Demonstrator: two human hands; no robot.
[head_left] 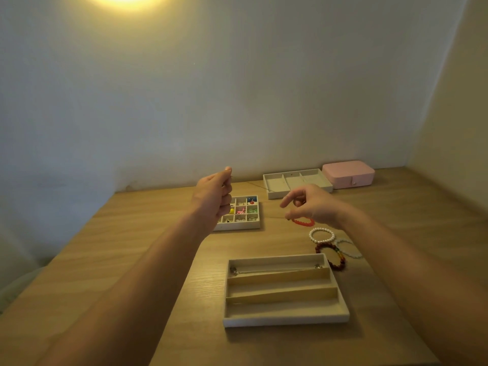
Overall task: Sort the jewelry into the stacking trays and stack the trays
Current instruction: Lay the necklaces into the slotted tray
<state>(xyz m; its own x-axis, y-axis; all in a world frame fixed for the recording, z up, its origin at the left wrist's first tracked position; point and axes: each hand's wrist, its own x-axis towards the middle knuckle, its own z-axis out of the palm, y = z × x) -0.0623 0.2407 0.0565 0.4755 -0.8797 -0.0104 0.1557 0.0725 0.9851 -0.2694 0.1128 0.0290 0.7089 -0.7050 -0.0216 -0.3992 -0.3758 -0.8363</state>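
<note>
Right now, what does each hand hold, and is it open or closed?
Left hand: closed, pinching one end of a thin chain.
Right hand: fingers pinched, apparently on the chain.

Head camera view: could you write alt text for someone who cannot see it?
Two bare hands, left hand and right hand, stretch a thin chain above a wooden table. Nearby sit a cream three-slot tray, a small gridded tray of colourful trinkets and four loose beaded bracelets.

Matt wood-grain table (132, 260), matt cloth-looking near tray (286, 319), glossy pearl bracelet (321, 235), smooth pink box (348, 174) far right.
</note>
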